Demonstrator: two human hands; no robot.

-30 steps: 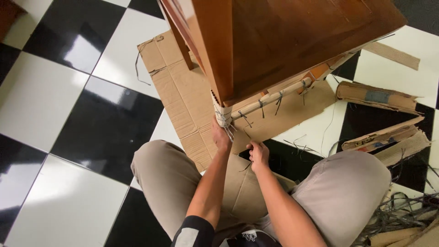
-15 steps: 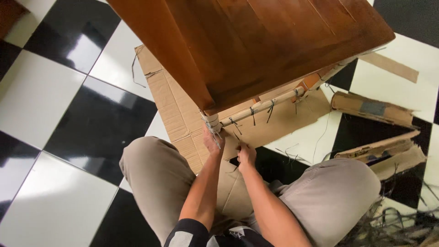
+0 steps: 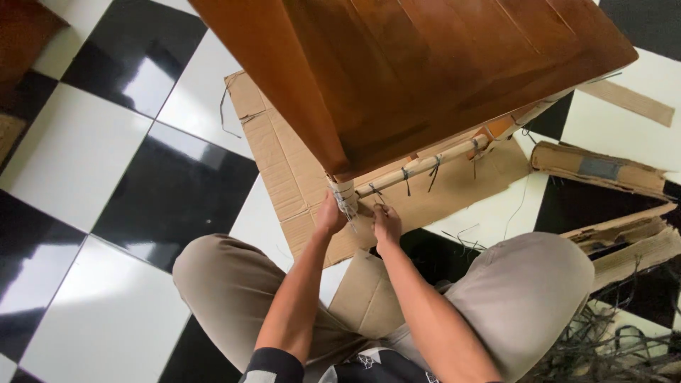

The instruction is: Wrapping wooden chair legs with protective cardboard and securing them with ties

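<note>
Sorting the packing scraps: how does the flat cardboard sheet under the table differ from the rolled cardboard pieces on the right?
The sheet lies flat and spread open under the wooden table; the rolled pieces are curled into long bundles. The sheet is one broad panel with creases; the rolls are narrower and ragged, one with a grey patch. Both are brown cardboard on the checkered floor.

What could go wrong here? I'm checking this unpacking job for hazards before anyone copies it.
1. Both hands, the left hand and right hand, work at the wrapped table leg under the wooden table; the cut ties stick out and might scratch fingers.
2. Loose straps and cardboard scraps on the glossy tiled floor could cause a trip or slip.
</note>
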